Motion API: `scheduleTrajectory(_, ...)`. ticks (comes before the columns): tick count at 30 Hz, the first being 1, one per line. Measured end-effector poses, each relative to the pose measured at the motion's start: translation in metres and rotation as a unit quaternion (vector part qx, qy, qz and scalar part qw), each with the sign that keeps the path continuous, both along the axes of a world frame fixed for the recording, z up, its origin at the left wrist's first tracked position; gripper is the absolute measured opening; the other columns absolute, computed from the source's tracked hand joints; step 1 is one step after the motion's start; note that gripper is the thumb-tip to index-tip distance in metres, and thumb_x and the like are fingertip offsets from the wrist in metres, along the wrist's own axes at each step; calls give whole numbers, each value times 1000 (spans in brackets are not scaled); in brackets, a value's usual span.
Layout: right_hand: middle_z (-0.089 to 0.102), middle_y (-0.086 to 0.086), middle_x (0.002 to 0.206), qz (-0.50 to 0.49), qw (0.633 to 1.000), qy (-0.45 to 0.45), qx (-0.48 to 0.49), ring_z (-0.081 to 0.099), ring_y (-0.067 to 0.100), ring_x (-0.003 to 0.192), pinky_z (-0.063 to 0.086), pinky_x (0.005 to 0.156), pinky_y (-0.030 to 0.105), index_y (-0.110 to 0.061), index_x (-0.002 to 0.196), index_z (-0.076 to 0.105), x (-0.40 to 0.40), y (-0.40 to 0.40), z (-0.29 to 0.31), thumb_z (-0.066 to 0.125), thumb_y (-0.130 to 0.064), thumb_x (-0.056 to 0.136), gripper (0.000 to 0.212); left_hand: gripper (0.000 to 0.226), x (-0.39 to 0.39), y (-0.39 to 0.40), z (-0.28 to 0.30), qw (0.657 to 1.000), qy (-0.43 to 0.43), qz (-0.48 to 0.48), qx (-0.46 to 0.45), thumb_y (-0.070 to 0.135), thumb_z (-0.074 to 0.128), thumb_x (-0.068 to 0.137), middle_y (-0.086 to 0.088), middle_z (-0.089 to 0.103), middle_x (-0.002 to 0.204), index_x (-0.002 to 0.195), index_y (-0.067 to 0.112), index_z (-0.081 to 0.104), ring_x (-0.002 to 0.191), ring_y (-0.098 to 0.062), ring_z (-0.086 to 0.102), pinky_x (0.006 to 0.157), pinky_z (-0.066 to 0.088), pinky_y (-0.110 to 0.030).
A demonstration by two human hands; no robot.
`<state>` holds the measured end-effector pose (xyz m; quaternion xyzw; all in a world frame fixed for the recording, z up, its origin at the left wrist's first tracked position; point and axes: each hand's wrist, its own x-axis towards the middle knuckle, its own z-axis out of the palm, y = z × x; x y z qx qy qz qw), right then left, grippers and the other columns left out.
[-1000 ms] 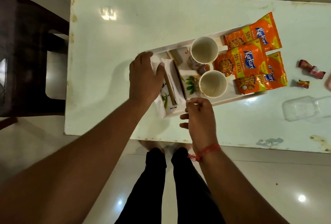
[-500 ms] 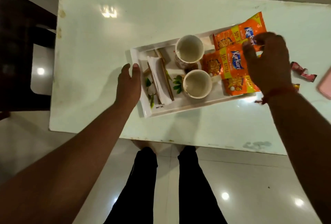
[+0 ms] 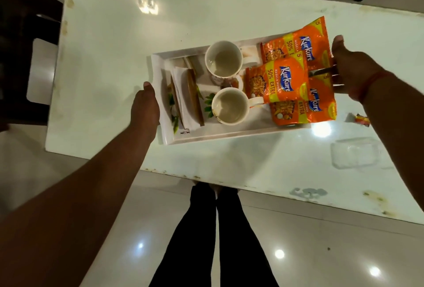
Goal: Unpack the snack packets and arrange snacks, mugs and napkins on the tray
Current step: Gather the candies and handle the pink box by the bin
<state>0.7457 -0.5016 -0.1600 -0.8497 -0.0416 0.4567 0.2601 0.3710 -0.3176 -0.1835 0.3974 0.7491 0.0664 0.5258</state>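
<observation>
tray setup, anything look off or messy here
The three orange snack packets overlap in a loose pile and hang over the tray's right edge instead of lying flat inside. Both mugs stand upright, and nothing looks spilled.

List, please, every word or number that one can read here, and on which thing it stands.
"Kurkure", "50% EXTRA": middle snack packet
"Kurkure", "50%", "5": far snack packet
"Kurkure", "EXTRA": near snack packet
Small black label on the tray rim: blurred, unreadable.
</observation>
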Motion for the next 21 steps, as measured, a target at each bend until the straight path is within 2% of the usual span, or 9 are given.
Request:
scheduleTrajectory(5, 71, 4, 108, -36, 999, 21, -2, 67, 25, 100, 49, 94, 47, -23, 117, 66, 1, 2, -7, 25, -79, 87, 76, 46, -1, 4, -10, 999, -25, 33, -19, 56, 31, 99, 3, 60, 85, 92, 21, 58, 90, -21, 64, 77, 54, -36)
scheduleTrajectory(8, 71, 5, 111, -43, 999, 24, 5, 67, 27, 101, 49, 94, 51, -26, 117, 67, -2, 1, -8, 24, -77, 88, 73, 43, 0, 7, -6, 998, -36, 37, -29, 56, 29, 101, 4, 58, 82, 89, 27, 58, 77, -15, 60, 69, 50, -34)
scheduleTrajectory(13, 73, 4, 107, -70, 997, 37, 12, 68, 26, 100, 48, 95, 52, -32, 105, 70, -4, 0, -10, 19, -78, 88, 71, 50, -5, 21, -3, 995, -69, 40, -68, 66, 35, 94, 3, 59, 89, 108, 25, 59, 85, -18, 60, 77, 51, -41)
scheduleTrajectory(16, 74, 4, 106, -82, 995, 63, 13, 68, 27, 100, 49, 89, 49, -32, 108, 71, -6, -4, -9, 16, -80, 86, 76, 49, -2, 32, 0, 995, -70, 21, -66, 68, 35, 93, 3, 59, 88, 102, 26, 60, 83, -18, 61, 84, 51, -43)
scheduleTrajectory(19, 74, 4, 106, -93, 992, 80, 3, 68, 27, 100, 48, 93, 50, -31, 114, 70, -8, -13, -9, 14, -82, 84, 81, 48, 9, 45, 6, 996, -64, 4, -66, 67, 34, 94, 2, 62, 91, 99, 27, 60, 85, -18, 63, 83, 52, -44)
scheduleTrajectory(21, 74, 5, 106, -105, 991, 86, 1, 69, 27, 100, 50, 88, 47, -31, 114, 70, -10, -20, -9, 14, -83, 84, 82, 49, 18, 54, 10, 996, -59, -15, -66, 68, 33, 94, 2, 64, 92, 98, 27, 60, 86, -18, 64, 83, 52, -45)
